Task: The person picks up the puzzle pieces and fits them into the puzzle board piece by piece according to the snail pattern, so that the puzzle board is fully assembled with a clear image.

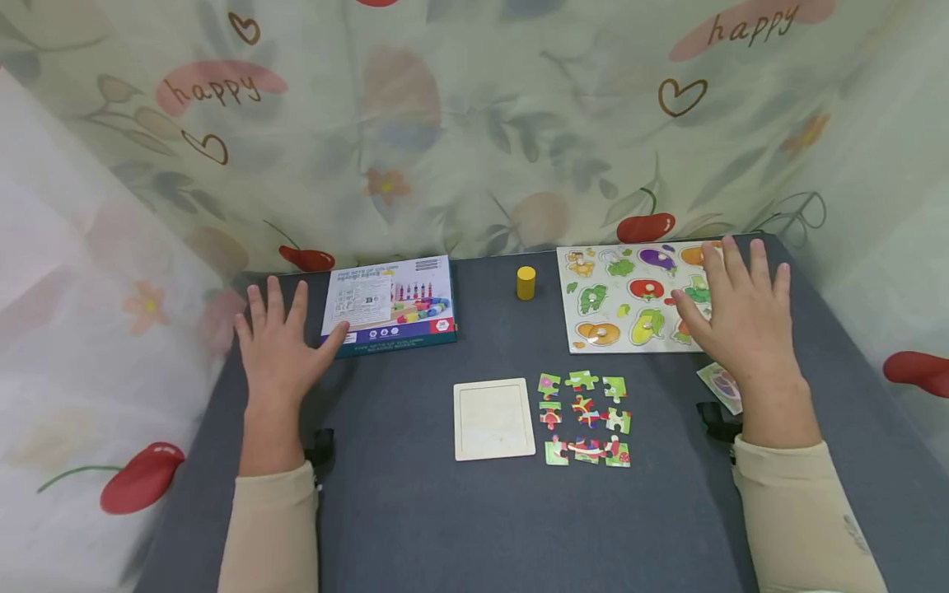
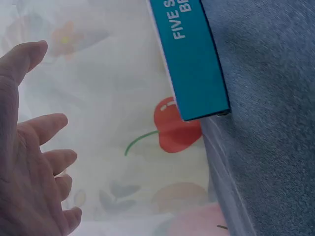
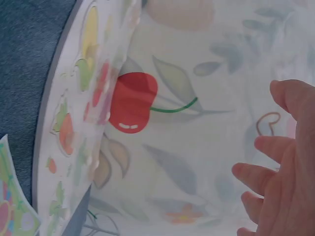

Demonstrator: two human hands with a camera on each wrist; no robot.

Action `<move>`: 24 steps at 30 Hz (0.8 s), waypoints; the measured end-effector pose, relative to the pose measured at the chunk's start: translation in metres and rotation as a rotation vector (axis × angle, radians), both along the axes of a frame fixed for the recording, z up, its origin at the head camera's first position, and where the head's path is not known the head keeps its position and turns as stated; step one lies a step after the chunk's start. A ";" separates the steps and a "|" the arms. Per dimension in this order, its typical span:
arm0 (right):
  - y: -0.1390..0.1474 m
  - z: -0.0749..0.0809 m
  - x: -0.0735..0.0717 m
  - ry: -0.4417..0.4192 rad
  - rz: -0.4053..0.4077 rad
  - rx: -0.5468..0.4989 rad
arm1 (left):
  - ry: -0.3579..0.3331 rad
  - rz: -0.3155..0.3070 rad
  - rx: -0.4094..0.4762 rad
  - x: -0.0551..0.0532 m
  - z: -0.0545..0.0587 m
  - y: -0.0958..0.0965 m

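My left hand (image 1: 282, 354) is held with fingers spread, beside the left edge of a flat boxed toy set (image 1: 393, 305); in the left wrist view the box's teal side (image 2: 197, 64) shows apart from the fingers. My right hand (image 1: 749, 321) is spread too and overlaps the right part of a vegetable peg puzzle board (image 1: 619, 309) in the head view. Neither hand holds anything. Between them lie a square wooden tray (image 1: 494, 420) and several loose jigsaw pieces (image 1: 582, 380) in rough rows to its right.
A yellow cylinder (image 1: 525, 282) stands between the box and the vegetable board. Partly behind the right wrist lies a small picture card (image 1: 721, 387). A printed curtain (image 1: 474, 123) hangs along the back and sides of the grey table (image 1: 415, 527).
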State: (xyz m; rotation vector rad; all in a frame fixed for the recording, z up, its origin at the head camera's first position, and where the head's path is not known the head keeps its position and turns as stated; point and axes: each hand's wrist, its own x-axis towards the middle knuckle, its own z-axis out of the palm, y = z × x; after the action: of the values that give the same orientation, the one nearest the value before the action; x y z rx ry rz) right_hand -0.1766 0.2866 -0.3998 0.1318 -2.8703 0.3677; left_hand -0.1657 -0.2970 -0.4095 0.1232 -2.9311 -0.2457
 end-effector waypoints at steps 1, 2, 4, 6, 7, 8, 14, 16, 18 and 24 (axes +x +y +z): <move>-0.001 0.001 0.000 0.004 0.004 0.001 | 0.003 -0.001 0.001 0.001 0.001 0.000; -0.002 0.003 0.001 0.008 0.007 0.000 | 0.010 -0.003 0.002 0.001 0.001 0.001; -0.003 0.005 0.002 0.018 0.015 -0.001 | 0.018 -0.010 0.007 0.003 0.003 0.002; -0.004 0.007 0.004 0.029 0.023 -0.003 | 0.028 -0.018 0.013 0.004 0.005 0.004; -0.005 0.008 0.005 0.034 0.026 -0.005 | 0.033 -0.023 0.015 0.005 0.006 0.005; -0.006 0.010 0.006 0.038 0.030 -0.006 | 0.039 -0.027 0.016 0.005 0.008 0.005; -0.014 0.018 0.011 0.051 0.052 -0.004 | 0.072 -0.053 0.017 0.011 0.017 0.011; -0.017 0.021 0.014 0.059 0.060 0.000 | 0.089 -0.072 0.023 0.014 0.021 0.014; -0.020 0.024 0.016 0.074 0.071 0.006 | 0.111 -0.099 0.034 0.016 0.024 0.016; -0.026 0.031 0.024 0.120 0.105 0.004 | 0.216 -0.190 0.048 0.021 0.031 0.023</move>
State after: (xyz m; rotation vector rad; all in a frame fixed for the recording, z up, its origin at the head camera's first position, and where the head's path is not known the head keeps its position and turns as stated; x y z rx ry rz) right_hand -0.1527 0.2602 -0.3687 0.2964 -2.7527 0.3611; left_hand -0.1444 -0.2740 -0.3789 -0.1664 -2.7226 -0.3357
